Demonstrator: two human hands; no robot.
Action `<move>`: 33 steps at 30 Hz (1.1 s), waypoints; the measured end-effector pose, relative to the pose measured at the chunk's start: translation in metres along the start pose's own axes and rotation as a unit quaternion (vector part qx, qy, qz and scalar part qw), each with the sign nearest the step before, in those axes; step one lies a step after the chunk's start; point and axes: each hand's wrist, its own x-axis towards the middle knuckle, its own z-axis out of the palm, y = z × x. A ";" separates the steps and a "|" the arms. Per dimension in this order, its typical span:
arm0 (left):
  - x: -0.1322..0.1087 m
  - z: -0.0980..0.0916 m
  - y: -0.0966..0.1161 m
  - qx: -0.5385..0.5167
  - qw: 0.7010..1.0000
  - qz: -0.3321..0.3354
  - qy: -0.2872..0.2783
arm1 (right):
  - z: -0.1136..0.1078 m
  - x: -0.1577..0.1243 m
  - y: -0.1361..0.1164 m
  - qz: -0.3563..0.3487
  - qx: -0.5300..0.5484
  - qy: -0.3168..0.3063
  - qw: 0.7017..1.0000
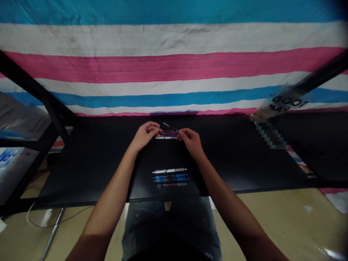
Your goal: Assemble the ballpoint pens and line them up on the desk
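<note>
My left hand (145, 135) and my right hand (190, 139) are both closed, pinching the two ends of a small bunch of pens (167, 135) held level over the black table (89, 163). The bunch shows red, blue, white and dark barrels, and one dark pen sticks up at an angle from it. Nearer to me, a second row of pens (170, 177) lies side by side on the table: a white one, blue ones and a dark one. Neither hand touches that row.
A pink, white and blue striped cloth (174, 72) hangs behind the table. A clear bag with black lettering (285, 101) sits at the right. Black frame bars (35, 90) and boxes (16, 123) stand at the left. A cable (54, 221) lies on the floor.
</note>
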 end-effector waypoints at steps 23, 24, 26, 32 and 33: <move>-0.002 -0.004 0.001 0.174 0.984 0.048 0.000 | 0.000 0.001 0.007 0.003 -0.014 -0.006 1.000; -0.003 -0.004 0.001 0.208 0.976 0.063 -0.006 | 0.000 0.001 0.007 -0.002 -0.023 -0.004 1.000; -0.005 -0.003 0.002 0.277 0.956 0.090 -0.031 | 0.000 0.001 0.007 -0.014 -0.040 -0.001 0.999; -0.008 0.002 0.002 0.328 0.936 0.107 -0.075 | 0.000 0.000 0.007 -0.024 -0.055 -0.002 0.998; -0.008 0.003 0.003 0.330 0.935 0.105 -0.075 | 0.000 0.000 0.008 -0.024 -0.058 -0.004 0.998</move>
